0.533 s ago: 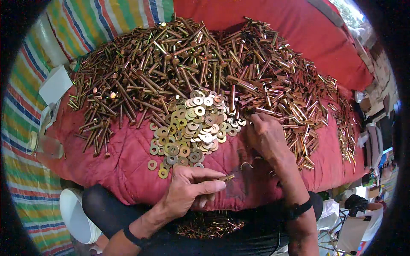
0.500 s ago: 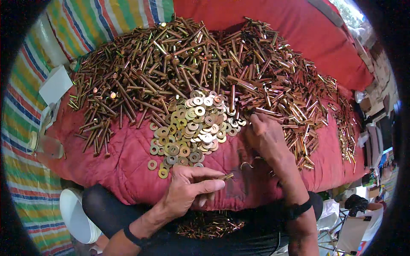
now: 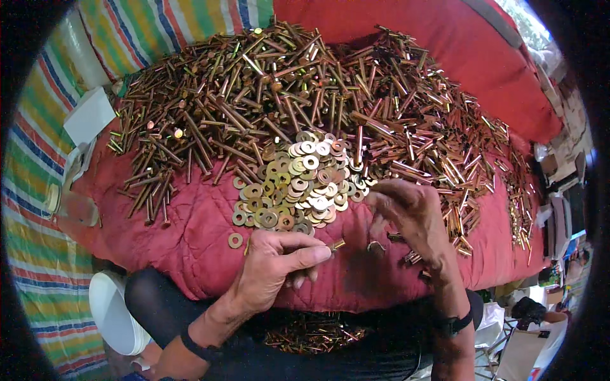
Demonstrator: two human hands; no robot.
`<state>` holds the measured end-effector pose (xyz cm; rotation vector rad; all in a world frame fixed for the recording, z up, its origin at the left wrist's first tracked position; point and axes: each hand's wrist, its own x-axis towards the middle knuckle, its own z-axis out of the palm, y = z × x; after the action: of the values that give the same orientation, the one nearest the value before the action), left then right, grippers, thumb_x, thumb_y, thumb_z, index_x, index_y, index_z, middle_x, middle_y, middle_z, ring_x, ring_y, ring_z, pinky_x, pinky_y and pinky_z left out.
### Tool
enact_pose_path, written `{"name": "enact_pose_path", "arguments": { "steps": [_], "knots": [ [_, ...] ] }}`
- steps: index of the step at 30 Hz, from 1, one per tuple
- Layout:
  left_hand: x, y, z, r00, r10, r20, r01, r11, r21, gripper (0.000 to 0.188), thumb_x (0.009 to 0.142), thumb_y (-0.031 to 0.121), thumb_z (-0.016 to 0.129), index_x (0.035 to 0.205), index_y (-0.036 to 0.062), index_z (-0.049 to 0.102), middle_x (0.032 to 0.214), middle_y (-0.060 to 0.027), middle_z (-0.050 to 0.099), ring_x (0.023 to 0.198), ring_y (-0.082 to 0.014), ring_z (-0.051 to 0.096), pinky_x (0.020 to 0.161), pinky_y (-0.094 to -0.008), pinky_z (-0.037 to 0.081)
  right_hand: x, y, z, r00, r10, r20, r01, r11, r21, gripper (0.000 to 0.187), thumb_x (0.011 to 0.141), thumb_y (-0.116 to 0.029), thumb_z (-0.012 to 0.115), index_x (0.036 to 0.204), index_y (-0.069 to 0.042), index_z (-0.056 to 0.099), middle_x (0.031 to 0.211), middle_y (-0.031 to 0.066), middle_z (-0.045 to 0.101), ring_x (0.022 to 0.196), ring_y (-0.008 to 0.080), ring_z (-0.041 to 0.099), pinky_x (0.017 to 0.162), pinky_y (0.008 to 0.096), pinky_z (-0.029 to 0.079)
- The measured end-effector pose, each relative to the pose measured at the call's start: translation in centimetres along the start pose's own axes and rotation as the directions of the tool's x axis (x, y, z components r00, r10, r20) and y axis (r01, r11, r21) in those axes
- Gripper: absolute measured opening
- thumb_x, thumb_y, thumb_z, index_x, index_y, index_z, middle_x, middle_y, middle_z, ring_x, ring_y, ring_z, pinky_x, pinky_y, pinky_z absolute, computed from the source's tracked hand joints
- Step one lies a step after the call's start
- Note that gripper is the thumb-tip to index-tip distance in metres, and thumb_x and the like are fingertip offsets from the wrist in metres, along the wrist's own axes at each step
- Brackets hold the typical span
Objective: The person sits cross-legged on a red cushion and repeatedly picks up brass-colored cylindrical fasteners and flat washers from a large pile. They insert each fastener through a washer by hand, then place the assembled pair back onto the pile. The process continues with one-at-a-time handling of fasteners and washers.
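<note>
2 hands over red quilt [image 3: 190,235] – left hand [image 3: 276,267] pinches brass bolt [image 3: 337,244] at fingertips, just below washer pile [image 3: 298,184]. Right hand [image 3: 413,216] fingers loosely curled, holds nothing visible, near bolt heap [image 3: 286,95].

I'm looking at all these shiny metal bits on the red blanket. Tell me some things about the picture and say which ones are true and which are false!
1. The left hand pinches a small brass-coloured bolt at its fingertips. True.
2. The washers sit in a pile in front of the big heap of long bolts. True.
3. The right hand is holding a hammer. False: it holds no tool and hovers with its fingers curled beside the washers.
4. The padded cloth under the metal parts is blue. False: it is red.
5. A white tub stands at the lower left. True.
</note>
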<state>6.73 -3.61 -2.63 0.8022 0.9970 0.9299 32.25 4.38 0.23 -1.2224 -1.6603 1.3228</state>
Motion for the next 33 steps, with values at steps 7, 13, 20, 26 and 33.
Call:
{"name": "enact_pose_path", "arguments": {
  "steps": [7, 13, 20, 26, 33],
  "knots": [
    [-0.5, 1.1, -1.0, 0.99, -0.045, 0.136, 0.044, 0.999, 0.008, 0.023, 0.098, 0.02, 0.075, 0.093, -0.0016, 0.08, 0.068, -0.0009, 0.066, 0.05, -0.0027, 0.049, 0.044, -0.0194, 0.033, -4.0, -2.8, 2.3, 0.971, -0.177, 0.16, 0.196, 0.974, -0.113, 0.026, 0.09, 0.001, 0.076, 0.116, 0.003, 0.071, 0.094, 0.011, 0.076, 0.082, 0.0188, 0.075, 0.072, 0.0303, 0.058],
    [-0.3, 1.1, -1.0, 0.945, -0.192, 0.266, 0.232, 0.964, -0.129, 0.026, 0.1, 0.02, 0.074, 0.092, -0.0046, 0.078, 0.062, -0.0013, 0.061, 0.045, -0.002, 0.043, 0.04, -0.0202, 0.026, -4.8, -2.7, 2.4, 0.887, -0.415, 0.2, 0.457, 0.847, -0.27, 0.033, 0.074, -0.005, 0.087, 0.106, -0.004, 0.079, 0.098, 0.01, 0.076, 0.088, 0.0226, 0.075, 0.071, 0.0323, 0.059],
    [0.0, 0.7, -1.1, 0.881, -0.282, 0.381, 0.383, 0.897, -0.222, 0.03, 0.102, 0.019, 0.071, 0.094, -0.0091, 0.076, 0.058, -0.0014, 0.056, 0.041, -0.003, 0.038, 0.04, -0.0209, 0.024, -5.1, -2.0, 2.1, 0.833, -0.497, 0.243, 0.553, 0.755, -0.353, 0.033, 0.074, -0.007, 0.087, 0.107, -0.006, 0.08, 0.1, 0.0112, 0.077, 0.087, 0.0243, 0.077, 0.072, 0.034, 0.06],
    [-0.1, 0.8, -1.1, 0.897, -0.226, 0.379, 0.317, 0.928, -0.197, 0.029, 0.101, 0.019, 0.072, 0.093, -0.0084, 0.077, 0.059, -0.0011, 0.057, 0.042, -0.0032, 0.039, 0.04, -0.0212, 0.024, -5.4, -1.9, 1.7, 0.839, -0.464, 0.283, 0.54, 0.772, -0.335, 0.037, 0.078, -0.005, 0.085, 0.114, -0.007, 0.078, 0.104, 0.0112, 0.076, 0.091, 0.0273, 0.076, 0.075, 0.0342, 0.06],
    [-0.5, 0.2, -0.3, 0.977, 0.044, 0.21, -0.062, 0.995, 0.078, 0.02, 0.097, 0.017, 0.077, 0.092, -0.0028, 0.081, 0.064, -0.0008, 0.065, 0.055, -0.0049, 0.054, 0.049, -0.0242, 0.039, -5.4, -1.9, 1.7, 0.861, -0.382, 0.336, 0.48, 0.829, -0.287, 0.031, 0.092, -0.008, 0.078, 0.121, -0.003, 0.069, 0.101, 0.0132, 0.067, 0.087, 0.0323, 0.07, 0.075, 0.0365, 0.056]
  ]
}}
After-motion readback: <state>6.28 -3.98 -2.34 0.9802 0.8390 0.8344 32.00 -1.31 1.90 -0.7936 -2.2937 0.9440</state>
